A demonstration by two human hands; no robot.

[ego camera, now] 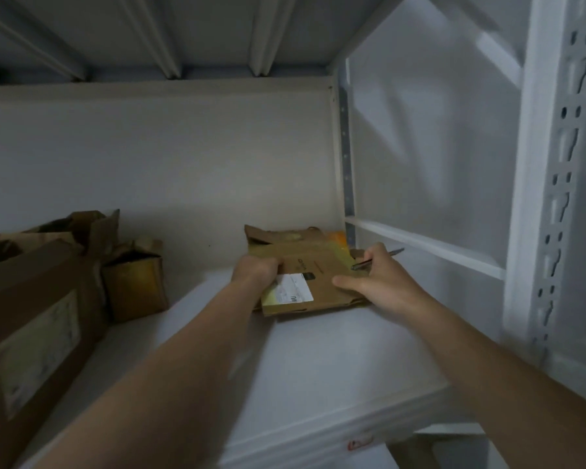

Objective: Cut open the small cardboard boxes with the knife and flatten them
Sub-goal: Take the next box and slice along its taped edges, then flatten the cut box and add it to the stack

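flat box (322, 275): lies on the white shelf (318, 360), far right corner, close to the back wall. Looks mostly flattened; torn flaps stick up at the far end.
label (295, 289): white sticker on the box top, near-left part.
left hand (256, 270): on the box's left edge, fingers curled over it and clamped on the cardboard.
right hand (383, 282): at the box's right edge, thumb stretched across the top face, fingers wrapped round the knife.
knife (378, 258): thin metal tool, pointing far-right past the hand, above the box's right corner.
small box (136, 282): upright on the left of the shelf, well apart from the flat one.
large box (31, 316): near left, just beside the small one.
frame: blurred, fine detail unclear.
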